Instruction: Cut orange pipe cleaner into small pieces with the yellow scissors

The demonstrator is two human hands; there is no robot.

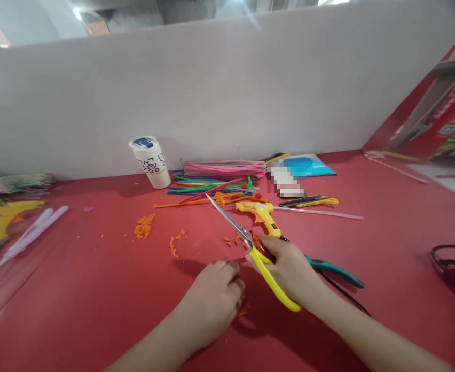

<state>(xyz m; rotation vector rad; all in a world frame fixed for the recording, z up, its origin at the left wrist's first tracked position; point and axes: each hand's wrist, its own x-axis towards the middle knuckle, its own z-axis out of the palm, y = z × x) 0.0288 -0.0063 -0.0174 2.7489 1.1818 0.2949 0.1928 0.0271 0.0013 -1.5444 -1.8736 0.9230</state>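
My right hand (287, 263) is wrapped round a pair of scissors (273, 289) with yellow handles, their blades pointing up and to the left. Something red (261, 247) shows beside its fingers; I cannot tell whether the hand holds it too. To the left, my left hand (217, 297) hovers low over the table with its fingers curled inward, hiding whatever is in them. Orange scraps (244, 309) show just beside those fingers. Beyond the scissors lies a yellow glue gun (260, 212). A teal-handled tool (338, 271) rests behind my right hand.
A white tumbler (150, 161) stands against the partition (212, 93). Bundled pipe cleaners (219, 175) lie beside it, with a utility knife (310, 201) to their right. Orange fluff (144, 226) is scattered on the red table (107, 289). Another yellow glue gun (8, 214) lies far left.
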